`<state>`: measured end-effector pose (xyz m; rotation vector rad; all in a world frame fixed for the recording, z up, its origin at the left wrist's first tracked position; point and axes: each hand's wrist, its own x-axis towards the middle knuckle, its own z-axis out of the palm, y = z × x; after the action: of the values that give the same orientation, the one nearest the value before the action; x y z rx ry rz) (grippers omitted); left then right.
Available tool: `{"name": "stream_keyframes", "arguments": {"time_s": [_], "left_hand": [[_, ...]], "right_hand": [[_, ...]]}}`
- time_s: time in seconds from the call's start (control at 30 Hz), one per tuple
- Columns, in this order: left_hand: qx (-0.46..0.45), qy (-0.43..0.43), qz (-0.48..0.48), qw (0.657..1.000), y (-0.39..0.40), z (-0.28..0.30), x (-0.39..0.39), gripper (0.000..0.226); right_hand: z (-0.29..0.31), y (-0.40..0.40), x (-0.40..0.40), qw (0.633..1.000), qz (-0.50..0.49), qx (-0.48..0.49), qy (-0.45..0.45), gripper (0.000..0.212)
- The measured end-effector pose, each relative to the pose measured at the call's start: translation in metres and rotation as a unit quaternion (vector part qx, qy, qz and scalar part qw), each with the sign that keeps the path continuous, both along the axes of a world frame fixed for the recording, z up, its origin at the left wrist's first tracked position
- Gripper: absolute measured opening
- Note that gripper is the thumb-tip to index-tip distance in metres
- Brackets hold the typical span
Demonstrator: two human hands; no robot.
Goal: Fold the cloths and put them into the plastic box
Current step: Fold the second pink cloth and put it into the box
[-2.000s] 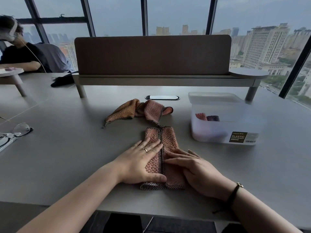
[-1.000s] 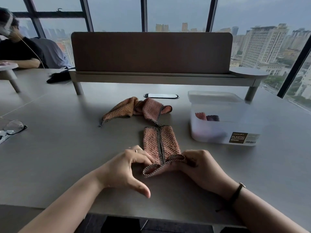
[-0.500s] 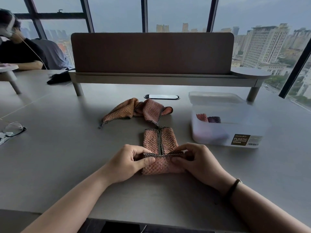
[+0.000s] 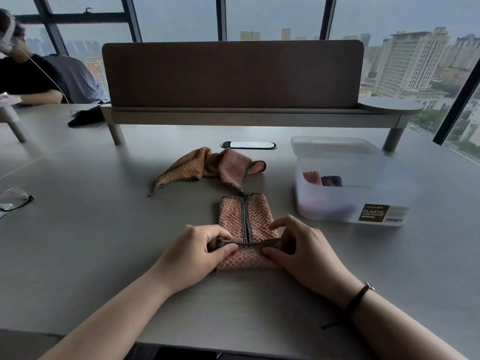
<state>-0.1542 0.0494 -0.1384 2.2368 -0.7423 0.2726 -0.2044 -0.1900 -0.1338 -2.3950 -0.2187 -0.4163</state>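
Centrally, on the grey table [image 4: 104, 255]: a pink cloth [image 4: 245, 216] with dark trim, folded into a narrow strip, its near end turned over onto itself. Left hand [image 4: 192, 253] pinching the turned edge at its left corner, thumb on top, fingers curled. Right hand [image 4: 304, 250] pinching the right corner of the same edge, fingers likewise curled round the fabric. Judged soft, light and limp, with a waffle weave unlikely to slip; prone to sagging or unfolding if lifted by one corner only. Best taken hold of at both corners of the trimmed edge for folding, then across the whole folded bundle for lifting. Beyond the folded strip, nearly touching its far end: a second cloth [image 4: 207, 168], orange and pink, lying crumpled and not yet folded. To the right, near the strip but apart from it: a clear plastic box [image 4: 337, 201], lidless, labelled on its front wall. Inside, against the left end: one pink folded cloth [image 4: 311, 178] and one purple folded cloth [image 4: 332, 181], side by side; remainder of the interior too clouded to read.
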Motion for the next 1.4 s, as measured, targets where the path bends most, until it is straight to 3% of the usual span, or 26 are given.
{"name": "stream_keyframes", "arguments": {"time_s": [0.17,0.3,0.4,0.47,0.73,1.03,1.23,1.4], "left_hand": [[0.044,-0.085,0.02,0.995,0.001,0.001,-0.001,0.03],[0.005,-0.149,-0.049,0.988,0.004,0.01,-0.009,0.015],[0.033,-0.166,-0.113,0.979,0.003,0.01,-0.012,0.014],[0.068,-0.158,-0.138,0.975,0.002,0.008,-0.011,0.021],[0.118,-0.141,-0.115,0.976,0.003,0.007,-0.01,0.032],[0.088,-0.109,-0.092,0.986,0.004,0.003,-0.008,0.032],[0.023,-0.078,-0.059,0.995,0.005,0.002,-0.002,0.027],[-0.021,-0.035,-0.019,0.999,0.007,0.0,0.003,0.015]], "right_hand": [[0.0,0.0,-0.008,0.997,-0.026,0.004,-0.066,0.034],[0.006,0.0,-0.023,0.978,0.047,-0.082,-0.185,0.008],[0.005,0.001,-0.025,0.965,0.106,-0.195,-0.143,0.026],[0.001,0.002,-0.021,0.965,0.113,-0.218,-0.097,0.034],[-0.005,0.002,-0.015,0.977,0.079,-0.185,-0.072,0.024],[-0.003,0.004,-0.01,0.985,0.055,-0.132,-0.094,0.023],[-0.003,0.003,-0.012,0.979,0.072,-0.172,-0.077,0.035],[0.001,0.005,-0.004,0.988,0.034,-0.117,-0.092,0.021]]}}
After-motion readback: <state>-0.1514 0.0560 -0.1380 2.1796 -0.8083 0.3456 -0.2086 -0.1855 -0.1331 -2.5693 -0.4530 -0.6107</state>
